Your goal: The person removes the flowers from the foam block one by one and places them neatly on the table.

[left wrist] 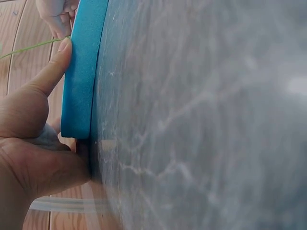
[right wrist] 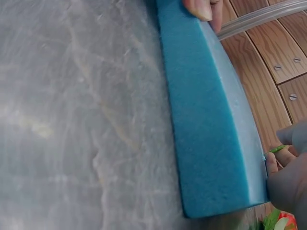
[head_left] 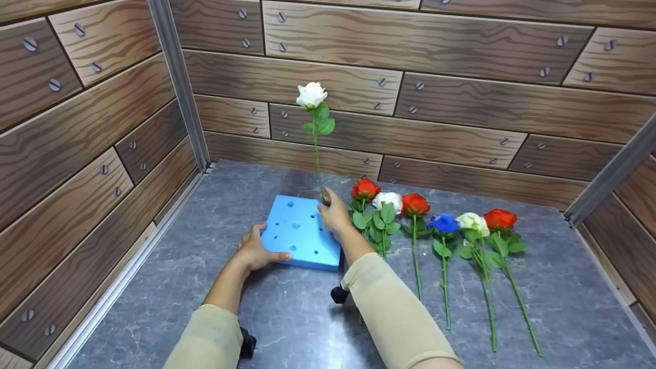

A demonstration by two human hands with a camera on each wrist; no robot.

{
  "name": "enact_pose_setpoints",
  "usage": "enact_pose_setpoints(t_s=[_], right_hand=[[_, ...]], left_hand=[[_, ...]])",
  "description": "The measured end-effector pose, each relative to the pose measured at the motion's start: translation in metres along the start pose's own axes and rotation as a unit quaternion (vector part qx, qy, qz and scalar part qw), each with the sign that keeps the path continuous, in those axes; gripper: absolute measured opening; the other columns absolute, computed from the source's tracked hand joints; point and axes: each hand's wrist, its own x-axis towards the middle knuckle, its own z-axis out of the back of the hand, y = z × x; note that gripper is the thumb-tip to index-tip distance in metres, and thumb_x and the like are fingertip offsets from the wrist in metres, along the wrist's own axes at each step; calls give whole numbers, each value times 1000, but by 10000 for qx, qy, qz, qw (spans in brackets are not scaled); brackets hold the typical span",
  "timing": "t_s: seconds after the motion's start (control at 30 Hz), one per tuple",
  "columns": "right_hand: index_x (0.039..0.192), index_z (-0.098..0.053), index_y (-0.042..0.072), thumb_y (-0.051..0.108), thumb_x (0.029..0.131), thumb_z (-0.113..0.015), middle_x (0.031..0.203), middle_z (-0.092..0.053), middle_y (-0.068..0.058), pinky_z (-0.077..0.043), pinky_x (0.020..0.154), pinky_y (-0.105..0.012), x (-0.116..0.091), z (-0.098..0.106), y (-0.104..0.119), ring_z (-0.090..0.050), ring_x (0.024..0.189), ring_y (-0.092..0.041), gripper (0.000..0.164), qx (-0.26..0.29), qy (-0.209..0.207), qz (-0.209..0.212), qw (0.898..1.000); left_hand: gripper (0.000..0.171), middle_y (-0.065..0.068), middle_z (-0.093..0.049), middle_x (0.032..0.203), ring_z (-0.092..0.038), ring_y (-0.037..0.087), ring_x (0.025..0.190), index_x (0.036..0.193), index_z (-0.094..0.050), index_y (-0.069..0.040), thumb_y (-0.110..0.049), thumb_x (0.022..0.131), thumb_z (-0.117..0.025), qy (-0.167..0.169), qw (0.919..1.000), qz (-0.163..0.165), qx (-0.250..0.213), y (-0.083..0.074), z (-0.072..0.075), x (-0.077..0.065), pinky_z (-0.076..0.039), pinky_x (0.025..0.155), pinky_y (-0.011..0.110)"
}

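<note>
A blue foam block with several holes in its top lies on the grey marbled surface. My left hand grips its left side, the thumb on top near the front edge; the left wrist view shows this thumb against the block. At the block's far right corner my right hand pinches the green stem of a white rose, which stands nearly upright. The stem's lower end is hidden behind the fingers, so I cannot tell whether it sits in a hole. The right wrist view shows the block's side.
To the right lies a row of artificial roses: a red one, a white one, another red one, a blue one, a cream one and a red one. Wood-patterned walls surround the surface.
</note>
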Motion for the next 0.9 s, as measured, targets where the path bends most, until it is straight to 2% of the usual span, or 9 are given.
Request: enact_pose_setpoints(t_s=[0.17, 0.3, 0.57, 0.73, 0.9], right_hand=[[167, -44, 18, 12, 113, -58, 159, -59, -16, -48, 122, -48, 1, -1, -1, -54, 150, -34, 56, 146, -196, -19, 9997], [158, -58, 18, 11, 112, -59, 148, -67, -15, -55, 113, -43, 0, -4, -2, -64, 138, -32, 47, 163, -507, 7, 9986], [135, -78, 16, 13, 107, -68, 127, -79, -10, -60, 100, -44, -5, -10, -3, -73, 120, -29, 29, -340, -1254, 197, 9913], [124, -83, 15, 15, 106, -71, 119, -83, -8, -62, 95, -43, -5, -13, -3, -77, 112, -27, 22, -487, -1648, 329, 9846], [126, -82, 14, 21, 109, -68, 121, -82, -7, -61, 94, -42, -4, -15, -4, -77, 112, -25, 24, -601, -1687, 338, 9833]], left_hand=[[127, 31, -18, 175, -19, 52, 163, 171, -22, -17, -47, 76, -100, 1, 10000, -30, 69, 0, 0, -1, -27, 130, 69], [125, 31, -18, 176, -20, 52, 163, 171, -22, -16, -46, 77, -99, 25, 9999, -80, 94, 1, -2, 0, -28, 130, 68], [127, 32, -17, 175, -19, 51, 164, 172, -20, -16, -47, 77, -99, 19, 9999, -14, 145, 1, -4, 1, -25, 132, 66], [126, 33, -19, 174, -19, 53, 163, 171, -23, -15, -46, 76, -100, -9, 9999, -114, 103, 0, -2, -1, -27, 131, 68], [123, 33, -19, 174, -20, 53, 162, 170, -24, -16, -45, 77, -99, -29, 9998, -98, 158, 0, -1, -1, -27, 130, 68]])
